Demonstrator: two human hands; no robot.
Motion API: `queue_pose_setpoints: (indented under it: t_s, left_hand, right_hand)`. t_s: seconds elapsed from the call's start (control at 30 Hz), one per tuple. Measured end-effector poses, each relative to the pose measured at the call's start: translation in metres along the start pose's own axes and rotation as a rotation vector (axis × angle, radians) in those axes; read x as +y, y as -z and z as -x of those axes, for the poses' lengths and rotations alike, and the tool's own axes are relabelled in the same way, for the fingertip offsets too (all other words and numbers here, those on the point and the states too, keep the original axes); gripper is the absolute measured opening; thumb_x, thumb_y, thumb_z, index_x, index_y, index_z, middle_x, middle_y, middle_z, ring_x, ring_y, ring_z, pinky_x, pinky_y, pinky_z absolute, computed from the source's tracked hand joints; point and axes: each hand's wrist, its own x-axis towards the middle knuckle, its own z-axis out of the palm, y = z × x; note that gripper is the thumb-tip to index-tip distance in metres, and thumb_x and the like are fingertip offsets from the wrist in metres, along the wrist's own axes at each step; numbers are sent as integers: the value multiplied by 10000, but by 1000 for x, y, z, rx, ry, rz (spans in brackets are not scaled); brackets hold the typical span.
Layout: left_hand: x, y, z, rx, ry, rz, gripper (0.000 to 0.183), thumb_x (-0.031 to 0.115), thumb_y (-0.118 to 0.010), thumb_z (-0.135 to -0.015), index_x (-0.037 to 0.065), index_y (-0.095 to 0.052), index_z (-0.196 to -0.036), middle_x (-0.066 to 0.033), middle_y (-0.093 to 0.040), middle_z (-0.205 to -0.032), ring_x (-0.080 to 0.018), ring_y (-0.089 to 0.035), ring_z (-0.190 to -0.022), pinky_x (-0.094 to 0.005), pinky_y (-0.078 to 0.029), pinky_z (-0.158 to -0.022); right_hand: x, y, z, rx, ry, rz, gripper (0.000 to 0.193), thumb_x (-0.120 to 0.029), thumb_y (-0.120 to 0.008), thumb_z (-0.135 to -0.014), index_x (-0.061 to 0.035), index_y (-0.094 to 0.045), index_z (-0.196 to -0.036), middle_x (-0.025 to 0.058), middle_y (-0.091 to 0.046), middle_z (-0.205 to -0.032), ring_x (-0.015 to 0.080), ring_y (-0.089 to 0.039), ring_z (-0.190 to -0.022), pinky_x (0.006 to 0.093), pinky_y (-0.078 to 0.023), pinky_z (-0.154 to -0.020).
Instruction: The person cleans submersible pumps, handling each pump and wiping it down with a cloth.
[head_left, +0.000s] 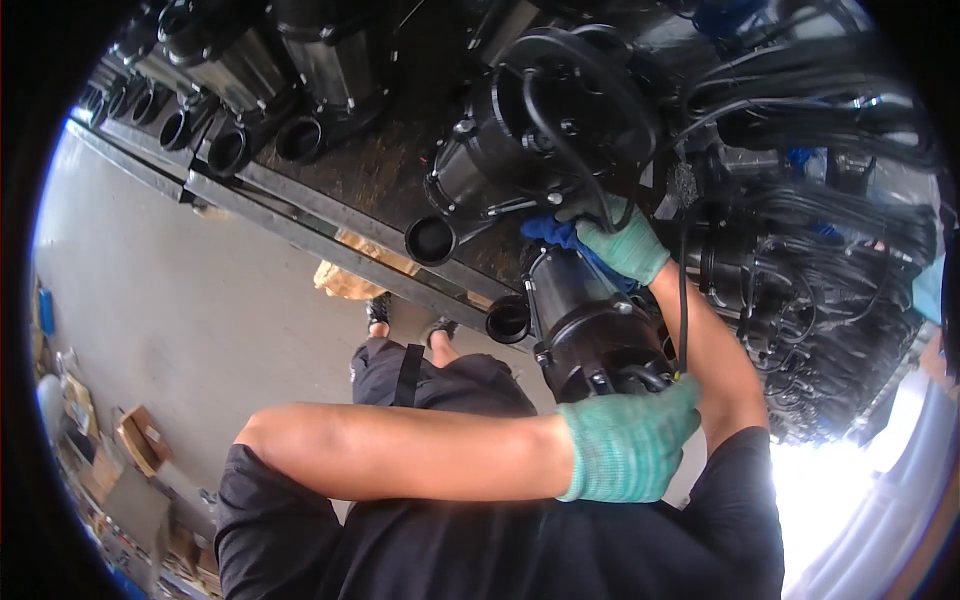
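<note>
A black submersible pump (580, 300) lies tilted at the bench edge in front of me, its round outlet (508, 319) pointing left. My left hand (630, 445), in a green knit glove, reaches across my body and is closed on the pump's near end, beside its cable (684, 300). Its fingertips are partly hidden. My right hand (625, 248), also gloved in green, is closed on a blue cloth (560, 234) against the pump's far end. Just beyond stands another black pump (480, 165), with a thick black cable looped over it.
More black pumps (335, 65) line the bench (350, 215) at the far left. Many pumps and coiled black cables (820, 100) crowd the right side. Below the bench edge, brown paper (345, 280) shows near my feet. Cardboard pieces (145, 440) lie on the floor at left.
</note>
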Motion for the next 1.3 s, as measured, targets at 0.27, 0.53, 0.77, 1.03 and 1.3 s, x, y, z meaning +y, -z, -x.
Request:
queue_pose_setpoints:
  t_s: [0.27, 0.53, 0.77, 1.03, 1.3]
  left_hand:
    - [21, -27, -16, 35, -10, 19, 247, 209, -681, -819, 6, -766, -932, -191, -754, -1021, -386, -713, -1029, -630, -490, -1043]
    - [19, -19, -23, 27, -72, -168, 326, 225, -687, -786, 10, -835, -981, -155, -782, -956, -427, -714, -1016, -664, -479, -1043]
    - [16, -15, -5, -23, -17, -116, 321, 224, -686, -774, 6, -836, -956, -157, -779, -927, -419, -714, -1008, -681, -467, -1064]
    - [22, -15, -22, -147, -82, -196, 314, 268, -676, -888, 121, -840, -1112, -57, -794, -1003, -326, -711, -963, -606, -443, -994]
    - [25, -15, 1, -34, -76, -118, 259, 204, -720, -757, 67, -819, -954, -89, -766, -987, -317, -715, -1024, -548, -501, -1057]
  right_hand:
    - [-66, 17, -1, -947, 305, -468, 325, -287, -646, -961, -11, -812, -1007, 167, -790, -1109, 326, -724, -1000, 432, -541, -953]
    - [5, -6, -19, -624, 358, 249, 211, -233, -682, -941, -84, -824, -987, 76, -803, -1083, 295, -709, -1039, 428, -532, -1022]
    - [-102, 18, 0, -969, 358, -292, 240, -212, -707, -927, -6, -815, -866, 148, -805, -957, 244, -747, -933, 397, -574, -910]
    - [-7, -23, -31, -459, 146, 264, 231, -277, -748, -938, -82, -782, -1057, 71, -771, -1167, 253, -722, -1068, 398, -541, -1030]
    - [12, -10, -51, -693, -118, 393, 386, -383, -638, -983, -108, -767, -1220, 129, -760, -1225, 306, -704, -1168, 413, -525, -1053]
